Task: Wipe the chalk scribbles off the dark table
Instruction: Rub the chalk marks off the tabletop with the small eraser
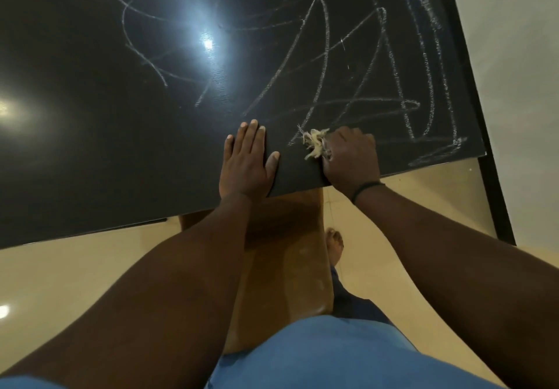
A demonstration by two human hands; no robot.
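From the head view, I am looking down at the dark counter (121, 116), whose near edge is running from lower left up to the right, with its right corner just beyond my right hand. Chalk scribbles (363, 79) are covering the right half and looping across the upper middle; the long strokes are mostly pointing away from me, up the picture, with a few crossing them sideways. Ceiling light is glaring off the middle and left of the surface.

My left hand (246, 164) is lying flat on the counter at its near edge, fingers straight and together, thumb spread to the right, fingertips pointing away. My right hand (351, 158) is sitting just beside it to the right, curled round a frayed pale rag (314, 143) that is sticking out to the left of the fist and touching the counter among the lowest chalk lines. A dark band (364, 188) is circling that wrist.

Below the edge I am seeing a brown wooden stool (287, 267), cream floor tiles (90, 267), a bare foot (334, 245) and blue clothing (317, 358).
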